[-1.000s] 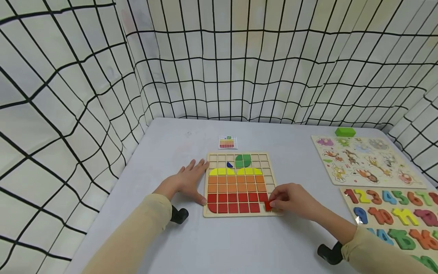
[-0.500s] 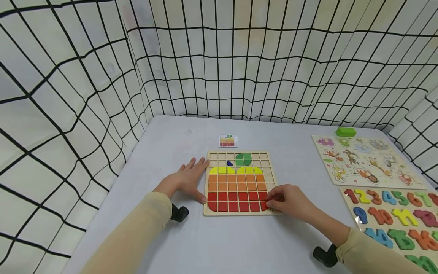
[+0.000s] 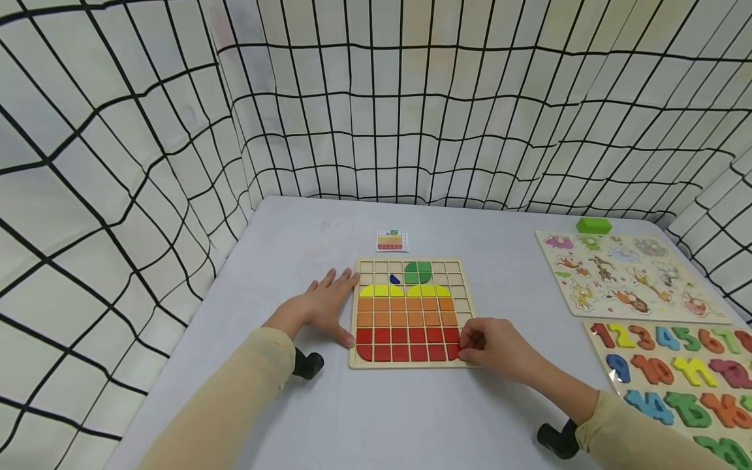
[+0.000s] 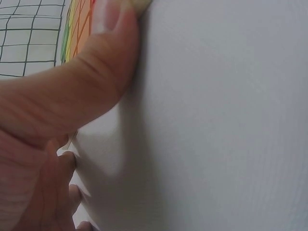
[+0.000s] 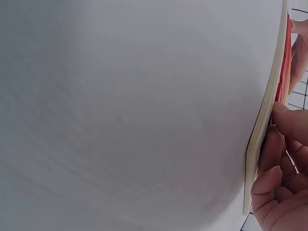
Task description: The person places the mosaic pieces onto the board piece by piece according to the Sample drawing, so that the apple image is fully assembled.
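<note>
A square wooden grid board (image 3: 405,365) lies on the white table, filled with rows of red, orange and yellow tiles, plus green tiles (image 3: 418,273) and a small blue tile (image 3: 394,279). My left hand (image 3: 320,307) is spread flat, its thumb and fingertips touching the board's left edge. At the lower right corner, my right hand (image 3: 496,346) has its thumb and curled fingers on the edge of a red tile (image 3: 452,352) that lies in its cell. In the right wrist view, the thumb (image 5: 288,122) touches the red layer; the fingers partly hide the corner.
Behind the board lies a small picture card (image 3: 391,241) with a similar pattern. To the right are an animal puzzle board (image 3: 634,277), a number puzzle board (image 3: 670,362) and a green block (image 3: 593,226). Black netting (image 3: 382,130) rises around the table.
The red tile, tilted in my right fingers a second ago, now lies flat in the corner cell. My right hand moved slightly left with it, then a little right. The left hand stayed put.
</note>
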A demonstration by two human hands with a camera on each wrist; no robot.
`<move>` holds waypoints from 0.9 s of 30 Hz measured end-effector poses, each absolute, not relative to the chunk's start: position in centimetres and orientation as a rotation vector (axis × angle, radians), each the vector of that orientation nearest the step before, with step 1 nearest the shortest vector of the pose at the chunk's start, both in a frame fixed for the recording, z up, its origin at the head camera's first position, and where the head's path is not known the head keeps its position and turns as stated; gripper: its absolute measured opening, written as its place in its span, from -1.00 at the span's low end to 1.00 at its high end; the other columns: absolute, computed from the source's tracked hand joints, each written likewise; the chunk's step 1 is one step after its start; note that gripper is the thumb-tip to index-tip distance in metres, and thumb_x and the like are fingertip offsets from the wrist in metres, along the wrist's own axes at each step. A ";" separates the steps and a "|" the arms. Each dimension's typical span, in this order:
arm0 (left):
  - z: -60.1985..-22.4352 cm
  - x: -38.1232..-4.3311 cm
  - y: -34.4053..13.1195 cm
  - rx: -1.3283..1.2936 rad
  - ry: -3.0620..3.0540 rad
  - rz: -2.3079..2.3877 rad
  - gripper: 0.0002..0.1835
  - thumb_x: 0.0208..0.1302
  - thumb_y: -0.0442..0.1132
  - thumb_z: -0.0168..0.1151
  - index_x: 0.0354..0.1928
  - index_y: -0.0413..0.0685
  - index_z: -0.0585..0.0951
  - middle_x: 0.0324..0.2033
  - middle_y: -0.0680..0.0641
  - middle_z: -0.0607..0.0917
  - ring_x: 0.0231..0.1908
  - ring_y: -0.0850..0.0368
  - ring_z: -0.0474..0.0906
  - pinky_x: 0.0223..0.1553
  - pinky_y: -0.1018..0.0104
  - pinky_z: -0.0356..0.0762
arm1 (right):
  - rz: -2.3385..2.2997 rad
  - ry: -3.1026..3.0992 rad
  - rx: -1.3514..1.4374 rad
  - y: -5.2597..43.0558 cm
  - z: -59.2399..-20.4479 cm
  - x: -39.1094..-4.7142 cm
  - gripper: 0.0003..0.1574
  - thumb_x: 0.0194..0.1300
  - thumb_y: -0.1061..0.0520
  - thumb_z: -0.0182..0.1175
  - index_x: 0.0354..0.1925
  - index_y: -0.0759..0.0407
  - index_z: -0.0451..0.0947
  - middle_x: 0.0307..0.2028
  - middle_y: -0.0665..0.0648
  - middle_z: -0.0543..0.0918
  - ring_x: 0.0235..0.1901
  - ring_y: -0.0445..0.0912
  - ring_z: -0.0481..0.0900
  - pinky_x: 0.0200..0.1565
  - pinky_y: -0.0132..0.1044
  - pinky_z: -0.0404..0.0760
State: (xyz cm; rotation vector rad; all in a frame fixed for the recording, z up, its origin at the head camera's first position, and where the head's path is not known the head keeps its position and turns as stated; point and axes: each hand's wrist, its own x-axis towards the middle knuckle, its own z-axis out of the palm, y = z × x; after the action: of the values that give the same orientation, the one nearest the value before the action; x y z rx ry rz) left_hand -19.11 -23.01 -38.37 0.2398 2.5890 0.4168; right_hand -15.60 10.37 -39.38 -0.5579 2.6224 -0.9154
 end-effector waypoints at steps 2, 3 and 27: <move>-38.3 -19.1 -22.9 0.234 2.591 0.415 0.39 -0.06 0.15 0.62 0.66 -0.02 -0.11 0.66 -0.18 -0.16 0.63 -0.28 -0.39 0.58 -0.32 -0.29 | -0.914 2.631 -0.551 10.3 -39.3 -15.6 -0.78 0.20 0.24 0.46 -0.39 0.10 0.56 -0.48 -0.03 0.57 -0.39 -0.14 0.47 -0.39 -0.44 0.52; -38.2 -19.1 -22.9 0.233 2.592 0.415 0.39 -0.07 0.15 0.63 0.66 -0.03 -0.10 0.66 -0.18 -0.16 0.63 -0.28 -0.39 0.58 -0.33 -0.28 | -0.910 2.638 -0.550 10.3 -39.3 -15.6 -0.78 0.20 0.24 0.46 -0.39 0.10 0.56 -0.48 -0.03 0.57 -0.40 -0.14 0.47 -0.39 -0.44 0.52; -38.3 -19.2 -22.9 0.249 2.591 0.412 0.38 -0.05 0.13 0.62 0.65 -0.06 -0.10 0.65 -0.21 -0.15 0.62 -0.32 -0.36 0.56 -0.37 -0.24 | -0.904 2.690 -0.609 16.1 -37.3 -15.5 -0.94 0.36 0.15 0.34 -0.22 0.06 0.63 -0.36 -0.06 0.64 -0.34 -0.19 0.51 -0.36 -0.43 0.56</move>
State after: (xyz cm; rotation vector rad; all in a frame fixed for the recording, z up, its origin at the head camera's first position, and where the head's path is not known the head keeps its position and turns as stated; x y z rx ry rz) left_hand -19.22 -22.90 -38.32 0.2491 2.5906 0.4121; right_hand -15.46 16.13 -37.32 -0.6091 2.6902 -0.9037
